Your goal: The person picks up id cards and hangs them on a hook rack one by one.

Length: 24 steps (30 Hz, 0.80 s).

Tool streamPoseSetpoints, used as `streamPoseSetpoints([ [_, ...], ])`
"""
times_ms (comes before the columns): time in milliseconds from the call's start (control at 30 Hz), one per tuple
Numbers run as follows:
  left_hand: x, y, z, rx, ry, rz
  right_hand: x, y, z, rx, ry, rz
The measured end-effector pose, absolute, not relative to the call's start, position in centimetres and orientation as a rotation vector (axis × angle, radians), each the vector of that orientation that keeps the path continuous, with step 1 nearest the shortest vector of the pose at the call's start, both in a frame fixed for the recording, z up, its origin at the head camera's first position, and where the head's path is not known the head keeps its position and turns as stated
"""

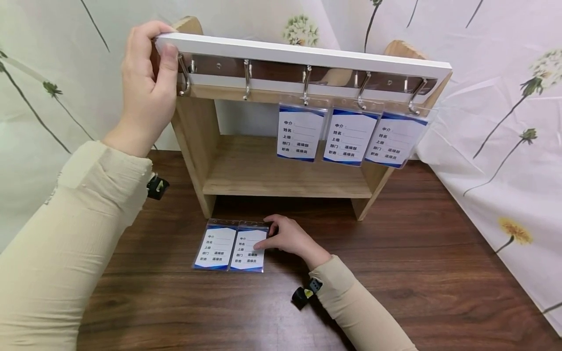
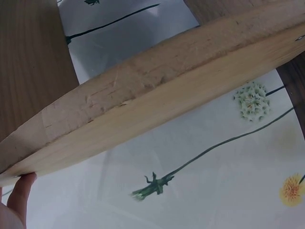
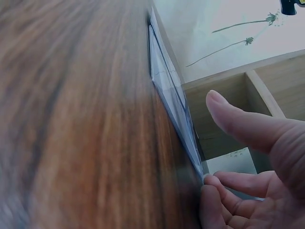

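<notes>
My left hand (image 1: 147, 92) grips the left end of the white hook rail (image 1: 303, 48) on a wooden rack, thumb over the front and fingers round the end. Two clear badge holders with white and blue cards lie side by side on the table: a left badge (image 1: 216, 247) and a right badge (image 1: 243, 256). At the right badge's right edge is my right hand (image 1: 287, 239). In the right wrist view its fingertips (image 3: 209, 180) touch the badge's edge, while the thumb (image 3: 238, 121) stands raised and apart from it.
Three similar badges (image 1: 300, 132) hang from the middle and right-hand metal hooks. The two left hooks (image 1: 247, 80) carry no badge. A wooden shelf board (image 1: 281, 178) spans the rack above the dark wood table (image 1: 184, 312). Flower-printed cloth (image 1: 496, 112) covers the back and sides.
</notes>
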<state>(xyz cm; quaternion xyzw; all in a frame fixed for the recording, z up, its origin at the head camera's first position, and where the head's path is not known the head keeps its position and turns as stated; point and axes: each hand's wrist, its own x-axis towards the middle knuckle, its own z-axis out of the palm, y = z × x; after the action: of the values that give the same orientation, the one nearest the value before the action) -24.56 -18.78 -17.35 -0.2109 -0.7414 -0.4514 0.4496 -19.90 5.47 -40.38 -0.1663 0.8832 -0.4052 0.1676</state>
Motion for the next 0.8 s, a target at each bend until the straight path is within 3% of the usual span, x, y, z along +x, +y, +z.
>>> streamPoseSetpoints([
  [800,-24.74,-18.70,-17.40,-0.499,-1.823,-1.109,-19.90,4.86,-40.53,-0.463,2.626,-0.901],
])
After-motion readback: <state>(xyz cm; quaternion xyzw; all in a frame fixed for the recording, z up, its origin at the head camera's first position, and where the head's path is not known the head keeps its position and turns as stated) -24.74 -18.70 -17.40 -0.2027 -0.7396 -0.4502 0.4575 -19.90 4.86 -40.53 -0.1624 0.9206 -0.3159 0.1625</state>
